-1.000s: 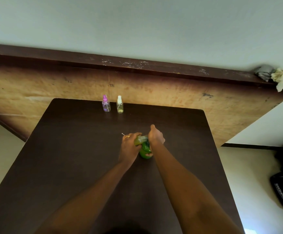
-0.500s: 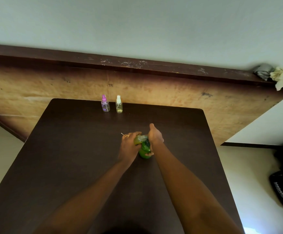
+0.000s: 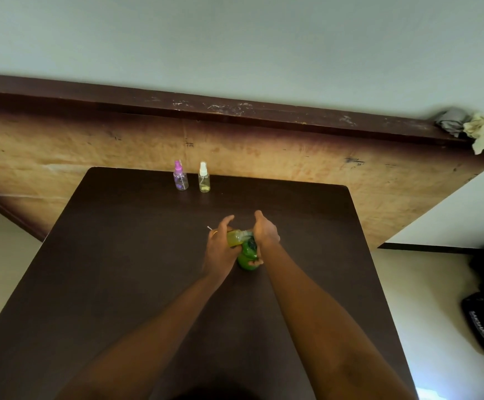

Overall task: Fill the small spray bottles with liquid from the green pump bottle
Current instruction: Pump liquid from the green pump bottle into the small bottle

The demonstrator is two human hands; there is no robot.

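Beside green pump bottle (image 3: 245, 258), small bottle (image 3: 234, 238) sideways, mouth rightward.

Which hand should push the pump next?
Right, probably: the right hand grips the green bottle at its top, while the left hand holds a small bottle against it.

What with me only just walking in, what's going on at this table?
A person seems to be filling a small bottle from the green pump bottle. The left hand holds the small bottle, yellow-green liquid inside, against the pump's top; the right hand grips the pump bottle. A purple-capped bottle and a white-capped bottle stand side by side at the far edge of the table, untouched.
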